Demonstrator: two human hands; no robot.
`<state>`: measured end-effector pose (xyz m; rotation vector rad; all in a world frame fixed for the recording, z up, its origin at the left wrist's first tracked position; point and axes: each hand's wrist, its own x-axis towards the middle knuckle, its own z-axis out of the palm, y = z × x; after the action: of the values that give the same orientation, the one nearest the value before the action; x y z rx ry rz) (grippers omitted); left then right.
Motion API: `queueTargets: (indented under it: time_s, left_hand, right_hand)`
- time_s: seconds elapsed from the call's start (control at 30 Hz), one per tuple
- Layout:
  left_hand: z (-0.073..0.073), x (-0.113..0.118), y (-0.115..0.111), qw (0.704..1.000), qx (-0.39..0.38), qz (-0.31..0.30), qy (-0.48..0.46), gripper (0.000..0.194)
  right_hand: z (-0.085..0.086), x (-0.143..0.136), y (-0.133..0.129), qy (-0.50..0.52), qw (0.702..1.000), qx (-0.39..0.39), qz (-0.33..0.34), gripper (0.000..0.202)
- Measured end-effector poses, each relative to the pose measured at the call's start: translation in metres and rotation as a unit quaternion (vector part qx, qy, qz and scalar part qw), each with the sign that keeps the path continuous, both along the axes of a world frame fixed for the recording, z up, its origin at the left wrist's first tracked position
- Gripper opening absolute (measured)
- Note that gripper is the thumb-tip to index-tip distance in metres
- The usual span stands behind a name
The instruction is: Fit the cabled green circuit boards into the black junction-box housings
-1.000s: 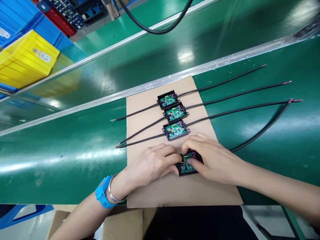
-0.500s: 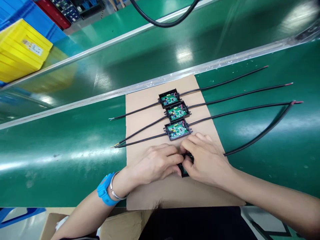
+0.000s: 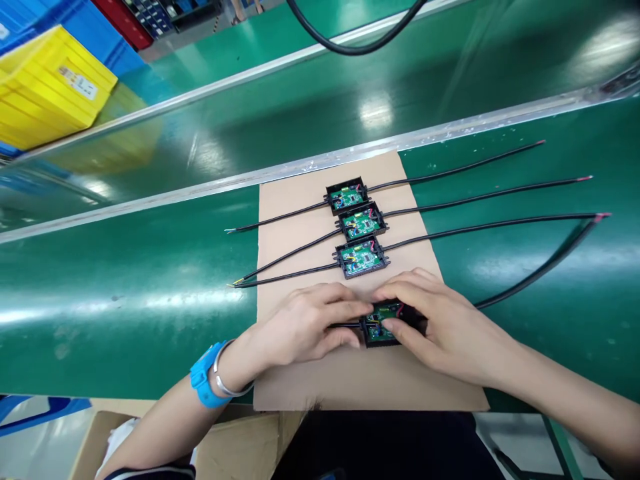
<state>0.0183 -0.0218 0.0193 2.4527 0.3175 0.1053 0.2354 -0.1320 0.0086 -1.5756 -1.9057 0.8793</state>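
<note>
A black plastic case (image 3: 379,337) with a green circuit board inside lies at the front of a cardboard sheet (image 3: 320,387). My right hand (image 3: 445,327) grips its right end, thumb over the board and fingers along the far side, hiding that end. At the left end rests my left hand (image 3: 305,323), its thumb and index finger apart, the index fingertip touching the case's far left corner. A short black cable (image 3: 345,325) leaves the case between them. Farther back, three similar open cases sit in a row, the closest one (image 3: 361,257) just beyond my fingers.
Black cables run out both sides of the row onto the green work surface (image 3: 150,293). A longer cable (image 3: 545,260) curves from the right hand's case. A metal rail (image 3: 320,162) crosses behind. A yellow bin (image 3: 55,87) stands far left, and a black cable (image 3: 350,48) hangs overhead.
My hands have spread apart, uncovering more of the board and the left cable. The left fingers have loosened from their pinch; the right hand has shifted right. The view has shifted slightly.
</note>
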Motion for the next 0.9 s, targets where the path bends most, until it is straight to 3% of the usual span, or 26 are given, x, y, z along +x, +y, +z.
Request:
queueTargets:
  time_s: [0.17,0.37,0.47,0.57,0.73,0.9]
  left_hand:
    - [0.006,-0.012,-0.013,0.996,0.002,0.087,0.023,0.023]
    - [-0.016,-0.006,-0.027,0.990,0.024,0.135,0.013,0.010]
    - [-0.021,-0.004,-0.026,0.990,0.048,0.131,-0.009,0.010]
    - [-0.023,-0.005,-0.023,0.987,0.082,0.138,-0.028,0.010]
    - [-0.028,-0.007,-0.023,0.980,0.112,0.153,-0.053,0.011]
    - [-0.019,-0.005,-0.026,0.985,0.077,0.149,-0.026,0.017]
  right_hand:
    - [0.001,-0.008,-0.001,-0.036,0.999,0.024,-0.022,0.022]
    - [-0.002,-0.020,0.016,-0.121,0.991,-0.042,-0.035,0.024]
    - [-0.003,-0.023,0.023,-0.151,0.987,-0.050,-0.028,0.025]
    - [-0.008,-0.023,0.018,-0.134,0.990,-0.013,-0.038,0.024]
    - [-0.013,-0.014,-0.004,-0.080,0.989,0.114,-0.054,0.016]
    - [-0.001,-0.006,-0.003,-0.155,0.979,0.133,0.005,0.008]
